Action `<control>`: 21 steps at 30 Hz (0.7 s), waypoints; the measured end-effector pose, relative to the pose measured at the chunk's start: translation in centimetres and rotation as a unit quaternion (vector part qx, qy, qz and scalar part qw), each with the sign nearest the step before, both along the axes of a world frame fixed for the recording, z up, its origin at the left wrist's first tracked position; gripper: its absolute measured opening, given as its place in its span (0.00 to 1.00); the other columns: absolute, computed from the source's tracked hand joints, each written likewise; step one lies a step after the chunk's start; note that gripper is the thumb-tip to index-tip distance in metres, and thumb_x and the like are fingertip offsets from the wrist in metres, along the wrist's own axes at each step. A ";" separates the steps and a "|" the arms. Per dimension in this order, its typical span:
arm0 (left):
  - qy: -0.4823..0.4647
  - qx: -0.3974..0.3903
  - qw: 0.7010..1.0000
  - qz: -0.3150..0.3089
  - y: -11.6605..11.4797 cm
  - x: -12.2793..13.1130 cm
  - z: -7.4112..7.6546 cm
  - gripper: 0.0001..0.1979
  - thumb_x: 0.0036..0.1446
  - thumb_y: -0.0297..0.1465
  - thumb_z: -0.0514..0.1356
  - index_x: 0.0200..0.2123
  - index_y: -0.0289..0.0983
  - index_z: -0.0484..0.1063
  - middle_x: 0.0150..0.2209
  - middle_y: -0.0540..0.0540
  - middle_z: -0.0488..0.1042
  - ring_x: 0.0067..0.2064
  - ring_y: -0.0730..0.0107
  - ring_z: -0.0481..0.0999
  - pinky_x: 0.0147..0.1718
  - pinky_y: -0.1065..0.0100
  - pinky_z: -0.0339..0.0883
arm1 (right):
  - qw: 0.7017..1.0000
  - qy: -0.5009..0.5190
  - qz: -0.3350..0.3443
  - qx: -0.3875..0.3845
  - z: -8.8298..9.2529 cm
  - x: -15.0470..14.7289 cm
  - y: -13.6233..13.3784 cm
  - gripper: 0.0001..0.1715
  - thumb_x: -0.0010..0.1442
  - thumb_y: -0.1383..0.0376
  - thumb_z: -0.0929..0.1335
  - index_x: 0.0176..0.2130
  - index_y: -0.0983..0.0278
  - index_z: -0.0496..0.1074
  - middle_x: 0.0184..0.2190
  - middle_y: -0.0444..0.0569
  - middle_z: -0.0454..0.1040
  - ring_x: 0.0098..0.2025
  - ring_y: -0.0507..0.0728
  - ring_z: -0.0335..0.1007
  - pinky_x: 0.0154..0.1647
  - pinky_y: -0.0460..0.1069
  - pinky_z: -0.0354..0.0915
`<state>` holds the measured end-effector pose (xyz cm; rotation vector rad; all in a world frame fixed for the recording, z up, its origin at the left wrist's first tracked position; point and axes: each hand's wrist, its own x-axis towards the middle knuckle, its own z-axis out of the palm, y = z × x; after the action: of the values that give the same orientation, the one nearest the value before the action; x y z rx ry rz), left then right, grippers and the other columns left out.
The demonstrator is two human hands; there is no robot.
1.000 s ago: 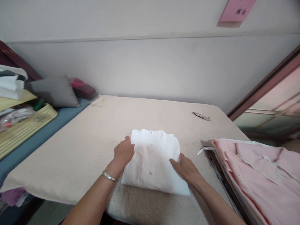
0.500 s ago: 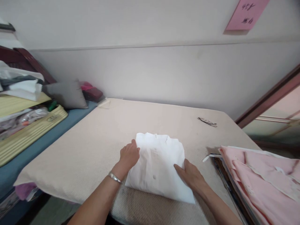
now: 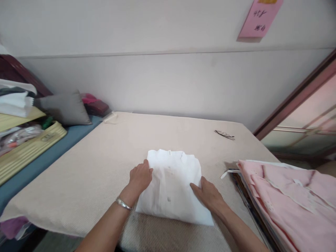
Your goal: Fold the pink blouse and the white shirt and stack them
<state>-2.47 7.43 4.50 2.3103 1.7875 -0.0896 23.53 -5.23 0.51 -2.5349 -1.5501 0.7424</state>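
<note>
A folded white garment [image 3: 175, 189], with a button down its middle and its collar end away from me, lies on the beige-covered table [image 3: 105, 168]. My left hand [image 3: 141, 176] grips its upper left edge, the thumb on top and the other fingers partly hidden. On the right edge, my right hand [image 3: 207, 194] holds the cloth with the thumb on top and the fingers at the side and underneath. A silver bracelet [image 3: 124, 203] circles my left wrist.
Folded pink garments [image 3: 294, 203] are stacked at the right. Glasses [image 3: 224, 134] lie near the table's back right. A grey cushion [image 3: 64, 108] and a yellow tray [image 3: 34, 148] with bagged items sit at the left. A pink note [image 3: 259, 21] hangs on the wall.
The view has shifted slightly to the right, so everything appears further left. Both hands keep the same place on the white garment.
</note>
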 end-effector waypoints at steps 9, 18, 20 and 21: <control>0.019 -0.010 1.000 -0.007 0.1 0.2 -0.2 0.14 0.67 0.38 0.52 0.49 0.36 0.65 0.45 0.35 0.77 0.48 0.48 0.78 0.44 0.56 0.68 | 1.000 -0.002 -0.003 -0.001 -0.3 0.0 0.0 0.24 0.67 0.52 0.59 0.48 0.69 0.67 0.48 0.65 0.76 0.51 0.68 0.74 0.45 0.56 0.64; 0.018 -0.011 1.000 -0.016 -0.3 0.2 0.4 0.14 0.67 0.38 0.52 0.48 0.36 0.67 0.45 0.34 0.77 0.47 0.49 0.78 0.43 0.56 0.68 | 1.000 0.002 -0.003 0.003 -0.2 0.0 0.0 0.23 0.67 0.52 0.59 0.47 0.68 0.67 0.46 0.64 0.77 0.50 0.69 0.74 0.44 0.56 0.64; 0.021 -0.013 1.000 -0.016 -0.4 0.2 0.3 0.14 0.67 0.39 0.52 0.48 0.36 0.67 0.45 0.35 0.77 0.48 0.50 0.78 0.44 0.57 0.68 | 1.000 -0.002 0.000 0.003 -0.4 0.1 0.0 0.23 0.67 0.52 0.59 0.47 0.68 0.67 0.46 0.64 0.77 0.50 0.69 0.74 0.44 0.56 0.64; 0.022 -0.015 1.000 -0.015 -0.4 0.2 0.2 0.15 0.67 0.39 0.52 0.49 0.36 0.67 0.45 0.35 0.77 0.48 0.50 0.78 0.44 0.57 0.68 | 1.000 -0.005 0.000 0.002 -0.4 0.1 0.0 0.23 0.67 0.52 0.59 0.47 0.68 0.67 0.46 0.64 0.77 0.50 0.68 0.74 0.43 0.55 0.64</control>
<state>-2.30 7.07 4.75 2.3329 1.7586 -0.1713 23.65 -5.22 0.06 -2.5388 -1.5521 0.7270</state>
